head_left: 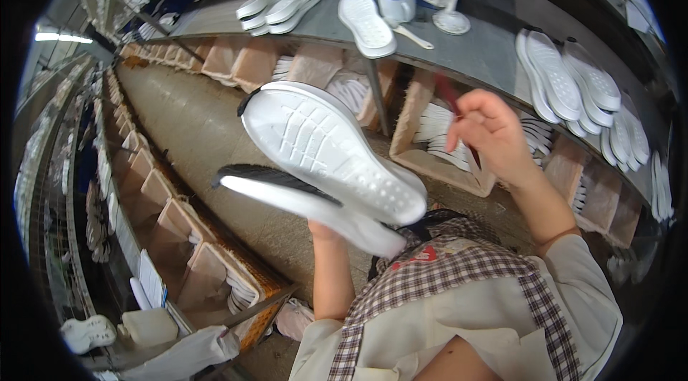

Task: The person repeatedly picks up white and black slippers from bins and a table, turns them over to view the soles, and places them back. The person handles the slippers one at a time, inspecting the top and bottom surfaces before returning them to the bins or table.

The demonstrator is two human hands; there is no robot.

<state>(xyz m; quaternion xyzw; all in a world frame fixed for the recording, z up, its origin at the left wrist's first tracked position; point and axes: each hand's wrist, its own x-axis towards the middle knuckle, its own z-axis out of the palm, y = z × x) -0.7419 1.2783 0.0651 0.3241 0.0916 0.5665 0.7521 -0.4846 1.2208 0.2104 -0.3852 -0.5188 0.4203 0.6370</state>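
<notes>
Two white shoe soles are held up in front of me: one point(333, 145) shows its inner face with a raised grid and rows of small bumps, the other point(308, 213) is seen nearly edge-on, with a black strip along it. Beneath them is my left hand point(324, 230), gripping the pair; its fingers are mostly hidden behind the soles. To the right, raised and apart from the soles, my right hand point(491, 130) pinches a thin dark-red stick point(448, 91). The stick is blurred, so its kind does not show.
On the grey bench point(473, 59) are a white mug point(396, 1), a white-handled brush point(413, 36), a single sole point(367, 23) and stacked soles point(555, 76). Lined boxes point(408, 119) of soles stand underneath. Another row of bins point(175, 216) runs along the left, beside the floor point(172, 109).
</notes>
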